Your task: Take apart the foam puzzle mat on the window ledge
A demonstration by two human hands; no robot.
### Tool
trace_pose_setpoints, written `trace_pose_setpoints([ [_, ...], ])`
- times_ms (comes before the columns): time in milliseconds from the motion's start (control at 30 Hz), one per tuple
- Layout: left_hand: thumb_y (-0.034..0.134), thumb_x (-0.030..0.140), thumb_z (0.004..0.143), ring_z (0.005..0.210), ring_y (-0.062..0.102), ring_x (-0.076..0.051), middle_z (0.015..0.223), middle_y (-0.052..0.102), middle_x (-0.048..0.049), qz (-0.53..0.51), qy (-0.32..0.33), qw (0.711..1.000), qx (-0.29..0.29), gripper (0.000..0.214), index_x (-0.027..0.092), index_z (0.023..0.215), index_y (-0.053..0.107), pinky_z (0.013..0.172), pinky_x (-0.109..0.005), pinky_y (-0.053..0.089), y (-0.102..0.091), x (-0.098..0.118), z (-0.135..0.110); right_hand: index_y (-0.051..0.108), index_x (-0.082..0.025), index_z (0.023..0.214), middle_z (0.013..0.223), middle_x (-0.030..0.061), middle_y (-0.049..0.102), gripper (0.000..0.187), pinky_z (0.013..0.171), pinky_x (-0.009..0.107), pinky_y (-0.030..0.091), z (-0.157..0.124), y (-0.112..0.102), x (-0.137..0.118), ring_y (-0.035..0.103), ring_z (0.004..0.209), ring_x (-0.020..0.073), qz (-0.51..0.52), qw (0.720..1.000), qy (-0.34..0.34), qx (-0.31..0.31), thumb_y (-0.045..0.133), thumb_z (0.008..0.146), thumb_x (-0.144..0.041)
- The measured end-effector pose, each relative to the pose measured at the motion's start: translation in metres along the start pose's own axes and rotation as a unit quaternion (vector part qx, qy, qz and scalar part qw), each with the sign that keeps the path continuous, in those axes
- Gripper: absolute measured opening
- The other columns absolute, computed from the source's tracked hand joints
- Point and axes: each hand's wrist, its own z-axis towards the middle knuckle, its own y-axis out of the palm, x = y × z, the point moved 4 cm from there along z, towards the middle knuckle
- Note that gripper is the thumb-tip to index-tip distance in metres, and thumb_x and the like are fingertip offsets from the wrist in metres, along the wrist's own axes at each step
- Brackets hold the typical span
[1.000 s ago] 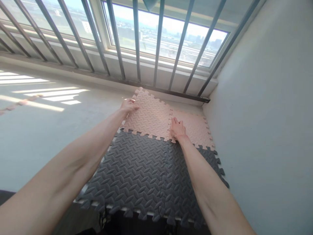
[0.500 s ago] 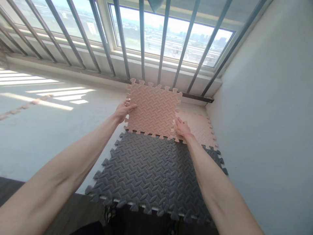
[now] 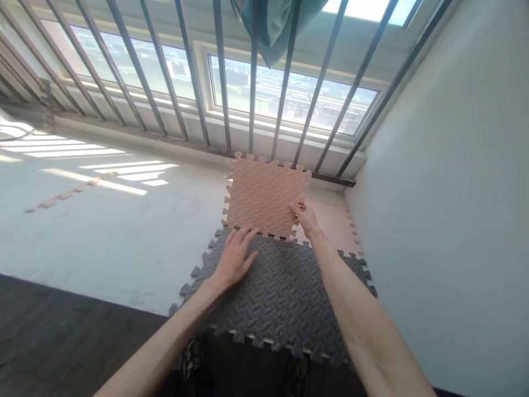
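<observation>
A pink foam mat tile (image 3: 264, 193) with toothed edges stands tilted up, its lower edge along the back edge of a dark grey tile (image 3: 264, 286). My right hand (image 3: 305, 215) pinches the pink tile's right edge near the lower corner. Flat on the left grey tile, just below the pink one's lower edge, rests my left hand (image 3: 235, 256) with fingers spread. Another pink tile (image 3: 334, 226) lies behind the right-hand grey tile (image 3: 318, 292), partly hidden by my right hand and the raised tile.
Metal railing bars (image 3: 221, 82) stand along the window at the back. A white wall (image 3: 446, 193) closes off the right side. On the pale ledge (image 3: 124, 242) at left lies a narrow toothed pink strip (image 3: 70, 193). A green cloth (image 3: 276, 27) hangs behind the bars.
My left hand has let go of the pink tile's left edge and come down onto the grey tile. My right hand keeps its hold at the right edge. The view has shifted.
</observation>
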Motion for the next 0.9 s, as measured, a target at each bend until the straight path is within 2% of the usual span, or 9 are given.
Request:
trace_pose_setpoints([
  [67,0.062,0.048,0.1,0.165,0.032,-0.037,0.178,0.038,-0.0071,0.036,0.005,0.998,-0.057,0.072,0.045,0.168,0.038,0.137,-0.07,0.011,0.02,0.011,-0.031,0.07,-0.016,0.11,0.106,0.0096,0.081,0.068,0.079,0.031,0.055,0.001,0.003,-0.001,0.072,0.094,0.0212,0.002,1.0,-0.008,0.008,0.089,0.064,-0.063],
  [167,0.059,0.063,0.099,0.168,0.023,-0.043,0.179,0.035,-0.0094,0.077,-0.011,0.993,-0.086,0.07,0.045,0.166,0.044,0.133,-0.079,0.007,0.036,0.013,-0.05,0.072,-0.015,0.109,0.103,0.0095,0.081,0.071,0.078,0.032,0.055,0.003,0.005,-0.004,0.071,0.093,0.0223,-0.006,1.0,-0.029,0.005,0.087,0.063,-0.067],
  [267,0.051,0.066,0.102,0.169,0.02,-0.04,0.179,0.035,-0.0086,0.11,-0.011,0.99,-0.089,0.068,0.043,0.165,0.046,0.134,-0.078,0.007,0.038,0.012,-0.051,0.073,-0.015,0.107,0.101,0.0092,0.081,0.073,0.078,0.033,0.056,0.007,0.01,-0.007,0.07,0.088,0.0213,0.013,0.999,-0.049,0.01,0.088,0.06,-0.069],
  [433,0.043,0.063,0.106,0.17,0.018,-0.036,0.182,0.03,-0.006,0.152,-0.003,0.985,-0.082,0.066,0.041,0.168,0.039,0.134,-0.076,0.011,0.036,0.015,-0.052,0.072,-0.017,0.106,0.103,0.0091,0.082,0.074,0.081,0.036,0.059,0.015,0.024,-0.018,0.072,0.087,0.0218,0.054,0.997,-0.061,0.007,0.093,0.055,-0.066],
  [733,0.045,0.064,0.105,0.17,0.02,-0.035,0.181,0.033,-0.0038,0.174,0.003,0.982,-0.068,0.067,0.042,0.168,0.04,0.135,-0.072,0.014,0.036,0.014,-0.052,0.073,-0.019,0.112,0.112,0.0091,0.082,0.07,0.098,0.045,0.061,0.006,0.033,-0.039,0.075,0.102,0.0254,0.046,0.992,-0.118,-0.029,0.092,0.064,-0.066],
  [833,0.045,0.064,0.105,0.169,0.021,-0.037,0.18,0.035,-0.0046,0.16,0.001,0.984,-0.076,0.065,0.042,0.166,0.044,0.135,-0.074,0.012,0.037,0.013,-0.052,0.073,-0.019,0.116,0.114,0.0083,0.082,0.068,0.102,0.047,0.06,0.002,0.043,-0.06,0.076,0.103,0.0251,0.051,0.988,-0.138,-0.048,0.091,0.069,-0.064],
  [900,0.045,0.064,0.105,0.17,0.019,-0.038,0.18,0.034,-0.0056,0.141,-0.002,0.987,-0.08,0.064,0.042,0.165,0.046,0.134,-0.076,0.009,0.037,0.014,-0.052,0.072,-0.021,0.119,0.115,0.0069,0.081,0.065,0.103,0.046,0.06,0.003,0.059,-0.087,0.076,0.104,0.024,0.061,0.98,-0.169,-0.082,0.09,0.073,-0.062],
])
